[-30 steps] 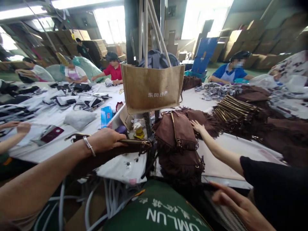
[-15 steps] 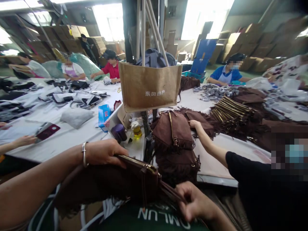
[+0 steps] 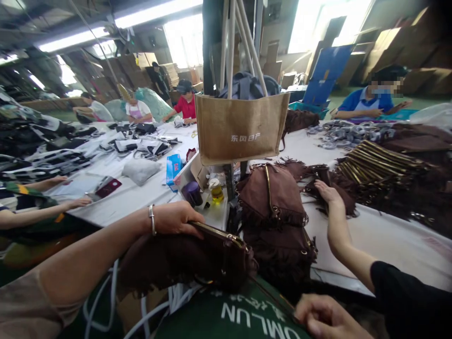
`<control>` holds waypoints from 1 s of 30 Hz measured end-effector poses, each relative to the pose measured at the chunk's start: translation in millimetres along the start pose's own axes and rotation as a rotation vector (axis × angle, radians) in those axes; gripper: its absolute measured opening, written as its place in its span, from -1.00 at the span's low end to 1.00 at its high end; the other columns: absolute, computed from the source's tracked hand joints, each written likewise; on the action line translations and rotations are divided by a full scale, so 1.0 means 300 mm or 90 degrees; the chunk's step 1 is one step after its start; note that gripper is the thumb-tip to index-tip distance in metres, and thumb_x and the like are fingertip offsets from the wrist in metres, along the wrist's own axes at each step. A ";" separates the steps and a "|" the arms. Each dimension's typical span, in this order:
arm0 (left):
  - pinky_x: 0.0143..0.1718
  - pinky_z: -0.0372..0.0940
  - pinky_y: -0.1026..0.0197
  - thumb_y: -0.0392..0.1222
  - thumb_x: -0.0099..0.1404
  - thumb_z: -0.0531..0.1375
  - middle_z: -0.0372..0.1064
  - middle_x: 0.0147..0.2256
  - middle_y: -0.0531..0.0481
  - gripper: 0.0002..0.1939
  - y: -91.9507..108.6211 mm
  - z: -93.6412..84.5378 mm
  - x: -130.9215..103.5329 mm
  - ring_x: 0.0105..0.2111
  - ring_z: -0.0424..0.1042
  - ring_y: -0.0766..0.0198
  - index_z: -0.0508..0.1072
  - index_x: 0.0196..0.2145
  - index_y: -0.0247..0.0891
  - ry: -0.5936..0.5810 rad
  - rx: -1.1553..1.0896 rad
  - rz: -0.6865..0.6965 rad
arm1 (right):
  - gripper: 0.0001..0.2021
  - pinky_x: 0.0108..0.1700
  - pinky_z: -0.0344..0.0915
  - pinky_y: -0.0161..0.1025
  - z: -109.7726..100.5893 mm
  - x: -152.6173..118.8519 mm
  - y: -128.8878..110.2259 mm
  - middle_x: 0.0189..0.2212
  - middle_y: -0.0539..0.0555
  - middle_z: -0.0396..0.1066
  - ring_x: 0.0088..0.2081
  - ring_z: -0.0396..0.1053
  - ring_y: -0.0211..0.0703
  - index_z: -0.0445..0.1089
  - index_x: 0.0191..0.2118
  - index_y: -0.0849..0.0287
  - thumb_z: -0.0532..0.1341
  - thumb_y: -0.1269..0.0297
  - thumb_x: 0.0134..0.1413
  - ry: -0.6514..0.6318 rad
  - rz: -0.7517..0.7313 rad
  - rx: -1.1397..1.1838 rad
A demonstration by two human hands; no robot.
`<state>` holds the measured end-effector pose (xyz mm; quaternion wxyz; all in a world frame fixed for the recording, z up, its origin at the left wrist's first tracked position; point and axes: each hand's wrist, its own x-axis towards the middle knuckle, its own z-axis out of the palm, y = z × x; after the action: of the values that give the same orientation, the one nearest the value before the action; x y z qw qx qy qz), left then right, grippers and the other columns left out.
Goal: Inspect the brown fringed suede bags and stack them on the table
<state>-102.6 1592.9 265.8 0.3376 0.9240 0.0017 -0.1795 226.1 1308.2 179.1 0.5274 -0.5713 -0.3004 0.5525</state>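
My left hand (image 3: 176, 219) grips the top edge of a dark brown fringed bag (image 3: 183, 261), beside its gold zipper. Low on the right, my right hand (image 3: 328, 318) is closed on a thin brown strap (image 3: 270, 297), stretched from the bag's right end. Below the bag is a dark green surface with white lettering (image 3: 252, 320). Beyond it, brown fringed bags (image 3: 277, 190) with gold zippers lie stacked at the table's edge.
A tan tote bag (image 3: 243, 132) hangs ahead. Behind it, a box holds a yellow bottle (image 3: 216, 192) and a purple-lidded jar (image 3: 192, 193). A co-worker's hand (image 3: 330, 193) touches brown pieces at the right. Another person's hands are at the left. Gold-zippered pieces (image 3: 377, 162) lie farther right.
My right hand has moved right and down, drawing the strap out longer. The view has turned left. The co-worker's hand at the right has moved from the stacked bags to brown pieces beside them.
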 end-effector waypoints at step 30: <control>-0.38 0.21 0.39 0.06 0.26 0.07 0.44 -0.40 0.08 -0.61 -0.136 -0.095 -0.083 -0.39 0.36 0.27 0.49 -0.27 -0.34 0.106 0.011 -0.146 | -0.54 -0.67 -0.12 -0.40 0.540 0.058 0.287 -0.78 -0.13 0.06 -0.76 -0.06 -0.48 0.21 -0.70 0.24 0.29 -0.02 -0.12 -0.278 -0.155 0.362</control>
<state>-121.4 1645.0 268.9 0.3057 0.9323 0.1334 -0.1398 55.7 1345.4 120.3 0.6501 -0.2310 -0.3065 0.6558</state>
